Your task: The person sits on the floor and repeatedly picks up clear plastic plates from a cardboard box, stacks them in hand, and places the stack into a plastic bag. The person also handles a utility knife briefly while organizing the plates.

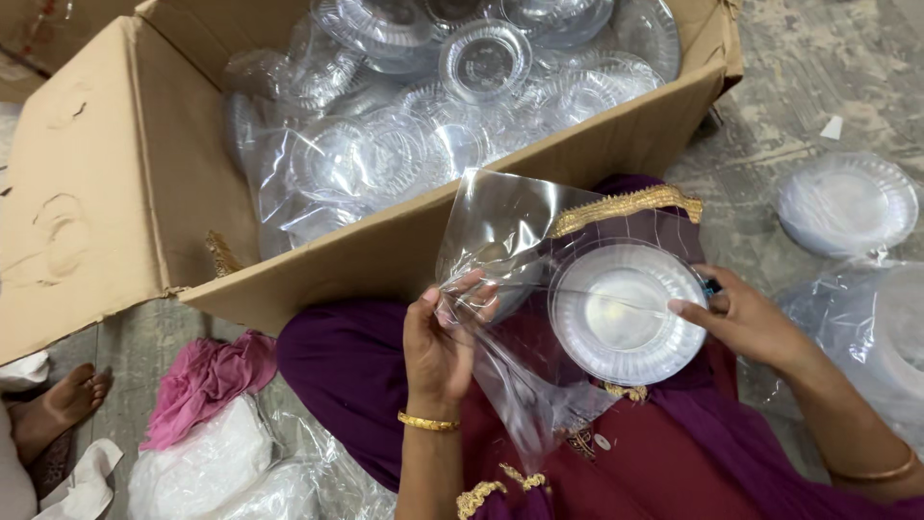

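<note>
The left hand (438, 342) pinches the edge of a clear plastic bag (500, 241), fingers closed on it. The right hand (746, 323) grips a stack of clear plastic plates (626, 313) by the rim, held over the lap with the bag lying partly across it. Just behind them sits a big cardboard box (115, 193) full of more clear plates.

Clear ribbed plastic plates (626, 313) inside clear plastic bag (500, 231), over lap.
</note>
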Available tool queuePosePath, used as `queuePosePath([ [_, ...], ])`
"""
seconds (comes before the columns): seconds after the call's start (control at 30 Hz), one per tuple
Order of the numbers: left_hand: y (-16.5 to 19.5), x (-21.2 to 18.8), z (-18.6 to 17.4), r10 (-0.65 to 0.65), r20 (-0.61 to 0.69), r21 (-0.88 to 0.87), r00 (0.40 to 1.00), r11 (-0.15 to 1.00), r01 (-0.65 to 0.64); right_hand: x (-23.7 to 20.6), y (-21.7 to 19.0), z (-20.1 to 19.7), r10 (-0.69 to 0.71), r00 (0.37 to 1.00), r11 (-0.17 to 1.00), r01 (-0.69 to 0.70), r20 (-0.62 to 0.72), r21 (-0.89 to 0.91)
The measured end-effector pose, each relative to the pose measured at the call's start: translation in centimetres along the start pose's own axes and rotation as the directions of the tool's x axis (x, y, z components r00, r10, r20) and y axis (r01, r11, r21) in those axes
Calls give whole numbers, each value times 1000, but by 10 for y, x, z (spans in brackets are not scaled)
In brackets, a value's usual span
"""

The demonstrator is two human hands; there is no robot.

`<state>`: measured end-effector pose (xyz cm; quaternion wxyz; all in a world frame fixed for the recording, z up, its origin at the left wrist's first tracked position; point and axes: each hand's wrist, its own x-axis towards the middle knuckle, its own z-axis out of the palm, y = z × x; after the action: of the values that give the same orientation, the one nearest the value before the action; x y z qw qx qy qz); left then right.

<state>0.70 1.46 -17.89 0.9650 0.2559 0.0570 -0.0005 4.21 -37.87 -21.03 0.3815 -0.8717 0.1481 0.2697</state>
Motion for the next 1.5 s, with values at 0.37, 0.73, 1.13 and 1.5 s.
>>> queuePosePath([
  [0.37, -62, 21, -38, -151, 85, 190, 985, 973, 133, 16, 20, 30, -133, 976, 836, 16, 174, 549],
  [0.73, -66, 10, -33, -213, 200, 83, 956, 976, 201, -21, 45, 24, -57, 983, 934, -9, 175, 357],
  [1.13, -30, -6, -17, -117, 150, -19, 982, 992, 121, -51, -95, -22, -620, 784, 764, 611, -23, 208],
  [1.5, 41, -26, -3, 326, -49, 411, 944, 868, -278, -41, -123, 31, -589, 797, 738, 597, -132, 313],
])
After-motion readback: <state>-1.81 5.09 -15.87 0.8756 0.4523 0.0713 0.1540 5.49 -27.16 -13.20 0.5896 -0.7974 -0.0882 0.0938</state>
